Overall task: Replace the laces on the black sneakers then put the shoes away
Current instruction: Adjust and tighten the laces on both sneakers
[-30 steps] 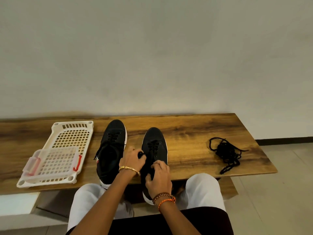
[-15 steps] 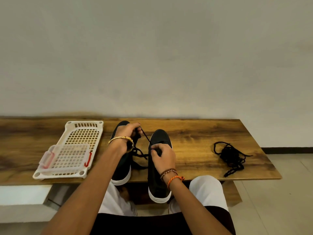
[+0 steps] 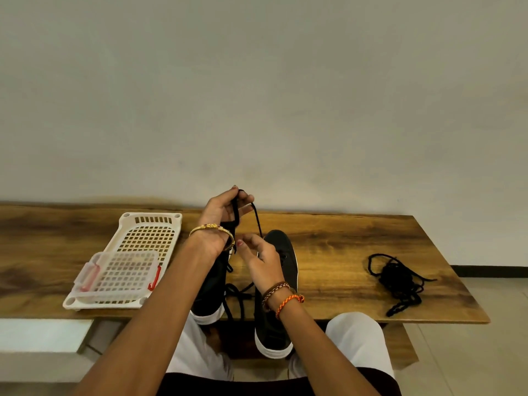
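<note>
Since half a second ago, my left hand (image 3: 225, 208) has risen from just above the shoes to in front of the wall's base, drawing a black lace (image 3: 258, 221) up with it, while my right hand (image 3: 261, 261) has stayed low over the right sneaker (image 3: 281, 281). From the one head-worn view, looking down past both forearms: my left hand is raised, fingers curled around the lace, which runs taut from those fingers down toward my right hand. My right hand sits over the right sneaker's lacing area, thumb and forefinger closed in a pinch; it appears to hold the lace, though the contact point is too small to be sure. The left sneaker (image 3: 208, 290) lies just beside the right one, largely hidden under my left forearm, both on the wooden bench (image 3: 343, 252) with heels at its near edge. Loose lace trails between the two shoes. A tangled pile of black laces (image 3: 397, 281) lies well apart to the right, and a white plastic basket tray (image 3: 137, 247) sits to the left. To do this step well, I judge I should pull steadily upward while steadying the shoe, keeping the lace from snagging in the eyelets and keeping it apart from the pile.
</note>
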